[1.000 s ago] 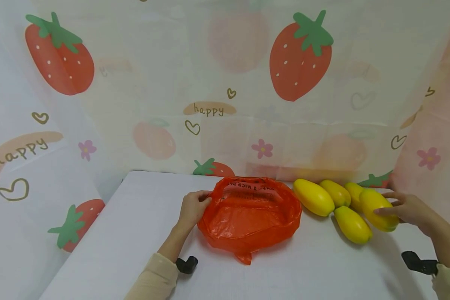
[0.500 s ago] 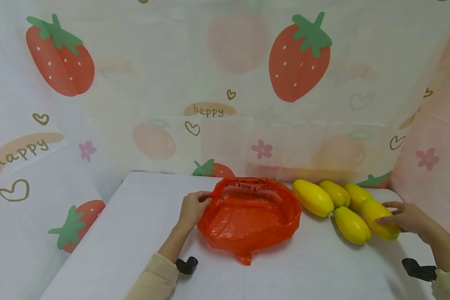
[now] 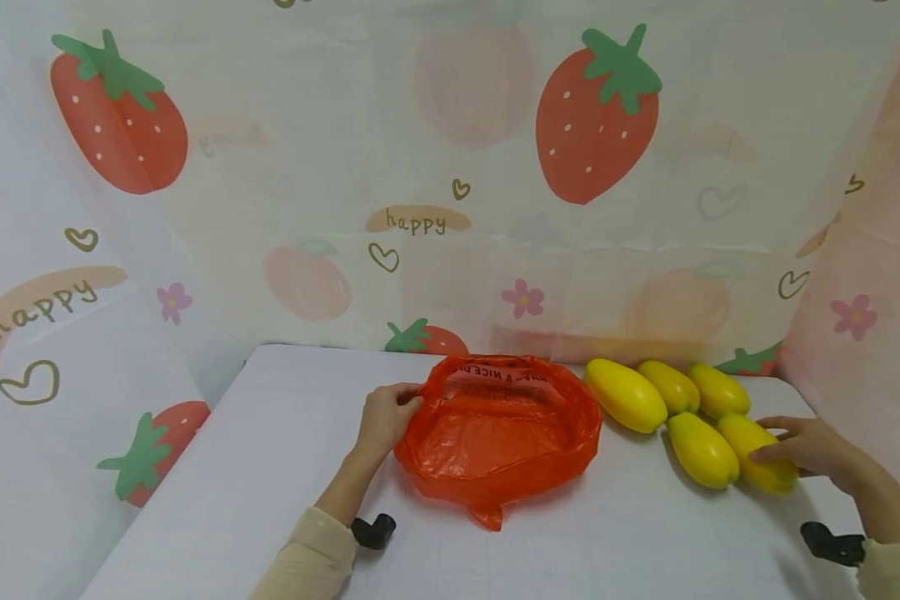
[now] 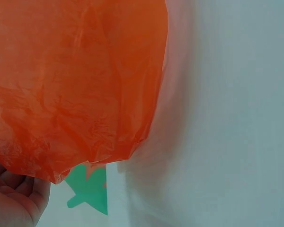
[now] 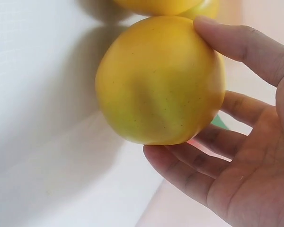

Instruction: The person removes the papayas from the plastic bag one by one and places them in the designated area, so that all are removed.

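Observation:
An orange-red plastic bag (image 3: 487, 450) stands in the middle of the table, its mouth spread wide and its rim rolled. My left hand (image 3: 385, 421) pinches the bag's left rim; in the left wrist view, the bag (image 4: 80, 85) covers part of the fingers. On the right, my right hand (image 3: 828, 457) holds a yellow papaya (image 3: 750, 454) by its right side, low over or on the table. The right wrist view has this papaya (image 5: 156, 85) between thumb and fingers, close to another yellow fruit. A second papaya (image 3: 703, 452) lies directly left of it.
Three more yellow papayas lie behind: one long papaya (image 3: 626, 396) beside the bag, a middle papaya (image 3: 669, 387) and a right papaya (image 3: 718, 392). The white table (image 3: 285, 400) backs onto a strawberry-printed curtain (image 3: 307, 125), with side curtains left and right.
My right hand has brought its papaya down and slightly toward me, uncovering the papaya behind it. The left hand and the bag stay in place.

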A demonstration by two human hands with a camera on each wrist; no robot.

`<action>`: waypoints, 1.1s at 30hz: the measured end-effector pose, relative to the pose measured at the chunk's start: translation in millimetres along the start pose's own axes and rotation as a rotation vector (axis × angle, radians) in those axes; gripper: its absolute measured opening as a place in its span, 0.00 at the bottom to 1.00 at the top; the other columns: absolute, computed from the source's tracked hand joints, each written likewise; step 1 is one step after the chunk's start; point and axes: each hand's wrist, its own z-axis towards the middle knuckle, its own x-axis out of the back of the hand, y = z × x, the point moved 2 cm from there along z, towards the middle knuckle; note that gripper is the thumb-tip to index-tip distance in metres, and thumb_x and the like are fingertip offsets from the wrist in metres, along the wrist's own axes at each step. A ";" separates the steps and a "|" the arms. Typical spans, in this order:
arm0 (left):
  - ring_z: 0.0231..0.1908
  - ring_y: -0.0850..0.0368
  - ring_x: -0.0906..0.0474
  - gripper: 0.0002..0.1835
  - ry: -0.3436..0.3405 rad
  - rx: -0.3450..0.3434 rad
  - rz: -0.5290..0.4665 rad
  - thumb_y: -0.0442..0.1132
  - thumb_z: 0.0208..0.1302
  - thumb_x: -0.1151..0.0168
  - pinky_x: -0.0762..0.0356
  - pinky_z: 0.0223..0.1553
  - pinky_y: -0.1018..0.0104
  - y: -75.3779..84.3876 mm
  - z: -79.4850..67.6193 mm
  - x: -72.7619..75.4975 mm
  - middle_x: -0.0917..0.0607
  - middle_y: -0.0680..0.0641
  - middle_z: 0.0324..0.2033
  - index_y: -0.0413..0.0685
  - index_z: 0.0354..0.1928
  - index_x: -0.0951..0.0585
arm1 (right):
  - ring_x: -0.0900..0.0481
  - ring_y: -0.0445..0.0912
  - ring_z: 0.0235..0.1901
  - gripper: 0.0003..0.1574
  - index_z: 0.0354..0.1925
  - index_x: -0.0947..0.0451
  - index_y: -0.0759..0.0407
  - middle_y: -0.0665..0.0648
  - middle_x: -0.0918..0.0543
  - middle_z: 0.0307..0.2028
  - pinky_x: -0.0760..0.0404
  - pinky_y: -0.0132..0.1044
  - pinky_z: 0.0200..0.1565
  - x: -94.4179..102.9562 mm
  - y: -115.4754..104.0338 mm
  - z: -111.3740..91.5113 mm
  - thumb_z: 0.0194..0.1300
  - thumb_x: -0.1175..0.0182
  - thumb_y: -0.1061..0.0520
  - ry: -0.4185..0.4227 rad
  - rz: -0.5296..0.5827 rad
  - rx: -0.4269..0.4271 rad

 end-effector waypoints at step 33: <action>0.44 0.48 0.18 0.13 0.011 0.002 -0.017 0.35 0.66 0.39 0.16 0.50 0.56 -3.8 0.7 -1.3 0.12 0.41 0.44 0.40 0.51 0.16 | 0.27 0.72 0.52 0.55 0.64 0.48 0.83 0.88 0.37 0.58 0.19 0.58 0.49 -1.4 -5.9 -4.2 0.67 0.43 0.38 0.047 -0.056 0.032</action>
